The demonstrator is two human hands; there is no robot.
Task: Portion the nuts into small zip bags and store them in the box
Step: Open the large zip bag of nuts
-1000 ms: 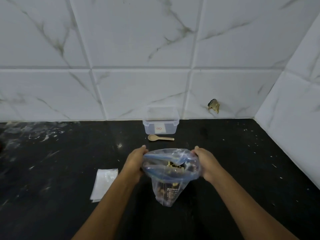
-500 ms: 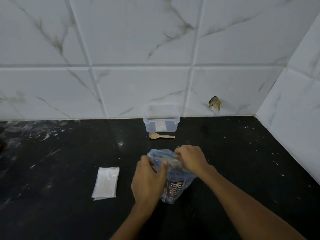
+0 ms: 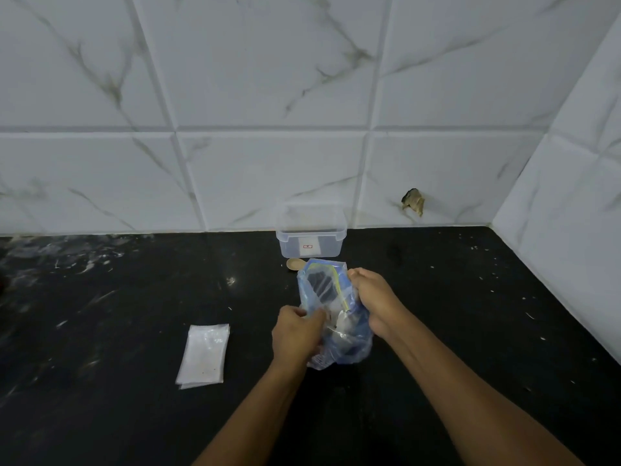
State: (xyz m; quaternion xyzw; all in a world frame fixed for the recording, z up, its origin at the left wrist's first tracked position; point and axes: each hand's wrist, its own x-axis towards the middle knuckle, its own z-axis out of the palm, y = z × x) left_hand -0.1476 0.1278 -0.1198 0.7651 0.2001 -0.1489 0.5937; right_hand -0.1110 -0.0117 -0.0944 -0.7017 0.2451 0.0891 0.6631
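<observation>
Blue-tinted clear plastic formed the large zip bag that stood on the black counter in front of the person, its long axis running from a crumpled base near the person up and away to its mouth, which pointed toward the tiled wall. A yellow-green zip strip curved along the upper edge of that mouth. The left hand gripped the bag's near left side, fingers curled into the plastic, and the right hand clutched the right side just below the mouth, fingers likewise curled round a fold of it. Dark shapes showed through the film, but the nuts themselves could not be made out, and any print on the bag was too blurred to read. Just beyond the bag's mouth lay a small wooden spoon, its bowl in view and its handle hidden behind the plastic. Behind the spoon, against the foot of the wall, sat a clear, lidless plastic box; a white label with a small red mark was stuck on its front, the writing too small to read. Well to the left of the hands, a flat stack of small clear zip bags lay on the counter, long axis running roughly toward the wall and slightly tilted.
</observation>
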